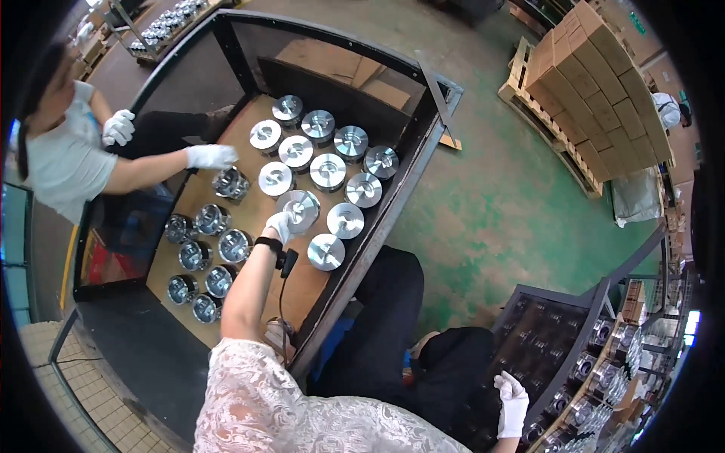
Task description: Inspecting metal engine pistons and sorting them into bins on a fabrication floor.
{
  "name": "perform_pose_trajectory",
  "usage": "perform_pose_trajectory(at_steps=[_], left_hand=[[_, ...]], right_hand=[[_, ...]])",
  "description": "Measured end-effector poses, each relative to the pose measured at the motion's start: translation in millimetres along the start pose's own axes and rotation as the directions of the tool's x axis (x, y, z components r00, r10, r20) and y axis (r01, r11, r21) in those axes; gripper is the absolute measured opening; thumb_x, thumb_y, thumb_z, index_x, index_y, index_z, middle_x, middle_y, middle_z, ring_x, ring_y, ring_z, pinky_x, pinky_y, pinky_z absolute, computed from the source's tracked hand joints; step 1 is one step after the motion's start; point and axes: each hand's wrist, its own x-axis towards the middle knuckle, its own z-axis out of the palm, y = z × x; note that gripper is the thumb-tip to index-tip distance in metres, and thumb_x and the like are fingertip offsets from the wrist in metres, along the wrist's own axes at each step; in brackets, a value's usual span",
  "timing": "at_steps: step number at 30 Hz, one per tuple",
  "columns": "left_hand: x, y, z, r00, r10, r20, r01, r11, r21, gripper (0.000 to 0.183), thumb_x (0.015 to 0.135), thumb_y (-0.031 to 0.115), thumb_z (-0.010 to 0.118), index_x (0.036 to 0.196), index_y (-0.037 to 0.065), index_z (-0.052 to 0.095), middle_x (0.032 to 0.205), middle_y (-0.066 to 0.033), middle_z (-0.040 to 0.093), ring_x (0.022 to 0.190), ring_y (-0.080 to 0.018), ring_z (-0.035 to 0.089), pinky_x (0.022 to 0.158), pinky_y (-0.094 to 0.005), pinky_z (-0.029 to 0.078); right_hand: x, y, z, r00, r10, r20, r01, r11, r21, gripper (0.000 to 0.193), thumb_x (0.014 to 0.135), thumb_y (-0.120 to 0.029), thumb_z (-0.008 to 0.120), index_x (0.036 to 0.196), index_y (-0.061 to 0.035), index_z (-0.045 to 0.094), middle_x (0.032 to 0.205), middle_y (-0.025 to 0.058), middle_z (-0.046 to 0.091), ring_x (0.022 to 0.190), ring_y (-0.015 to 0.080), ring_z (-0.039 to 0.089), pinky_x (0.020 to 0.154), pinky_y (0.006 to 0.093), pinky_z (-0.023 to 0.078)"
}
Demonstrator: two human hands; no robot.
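My left hand (pixel 281 225), white-gloved with a black band at the wrist, grips the near edge of a silver engine piston (pixel 302 208), whose flat round face is up. Several more pistons (pixel 328 172) rest flat face up on the brown board (pixel 306 291), beyond it and to its right. To its left, other pistons (pixel 235 245) show their hollow insides. My right hand (pixel 513 404), also gloved, hangs at lower right beside a dark rack, its fingers loosely extended and holding nothing visible.
Dark metal framing (pixel 362 260) and clear panels enclose the board. Across it, a co-worker's gloved hand (pixel 211 156) reaches to a piston (pixel 230 183). At right stand a dark rack (pixel 532 332), shelved pistons (pixel 604 374) and a pallet of cardboard boxes (pixel 589 90).
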Motion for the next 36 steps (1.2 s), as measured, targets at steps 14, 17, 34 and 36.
perform_pose_trajectory(at_steps=[14, 17, 34, 36], left_hand=[[-432.5, 32.4, 379.9, 0.851, 0.246, 0.463, -0.470, 0.748, 0.468, 0.031, 0.076, 0.000, 0.054, 0.107, 0.000, 0.059, 0.097, -0.0047, 0.063, 0.085, -0.0127, 0.060, 0.072, -0.0249, 0.051], [-463.6, -13.3, 438.5, 0.792, -0.097, 0.603, -0.299, 0.799, 0.521, 0.033, 0.078, 0.003, 0.057, 0.110, -0.002, 0.063, 0.098, -0.0065, 0.066, 0.084, -0.0132, 0.065, 0.072, -0.0259, 0.054], [-397.2, -219.4, 480.3, 0.524, -0.466, 0.713, 0.071, 0.858, 0.509, 0.022, 0.101, 0.018, 0.052, 0.118, 0.006, 0.059, 0.115, -0.0058, 0.064, 0.100, -0.0159, 0.063, 0.089, -0.0312, 0.053], [-385.8, -219.6, 482.6, 0.526, -0.639, 0.561, 0.559, 0.757, 0.337, 0.035, 0.102, 0.040, 0.048, 0.115, 0.009, 0.058, 0.113, -0.0054, 0.063, 0.102, -0.0198, 0.060, 0.091, -0.0355, 0.050]], right_hand=[[-26.1, -140.1, 113.2, 0.720, -0.635, 0.282, 0.175, 0.559, 0.811, 0.049, 0.103, -0.032, 0.048, 0.137, 0.0031, 0.048, 0.135, 0.0131, 0.055, 0.121, 0.0212, 0.056, 0.105, 0.0346, 0.043], [-20.4, -125.0, 94.4, 0.871, -0.479, 0.106, 0.058, 0.314, 0.948, 0.045, 0.102, -0.040, 0.048, 0.125, -0.0023, 0.059, 0.120, 0.0083, 0.064, 0.104, 0.0165, 0.062, 0.094, 0.0325, 0.048], [-28.0, 45.8, 20.6, 0.889, -0.398, 0.229, -0.197, 0.119, 0.973, 0.049, 0.100, -0.047, 0.047, 0.133, -0.0116, 0.053, 0.130, 0.0027, 0.058, 0.123, 0.0172, 0.051, 0.105, 0.0353, 0.041], [-40.5, 35.1, 13.5, 0.906, -0.350, 0.236, -0.229, 0.063, 0.971, 0.046, 0.100, -0.043, 0.049, 0.133, -0.0108, 0.054, 0.132, 0.0007, 0.056, 0.124, 0.0158, 0.050, 0.109, 0.0367, 0.037]])
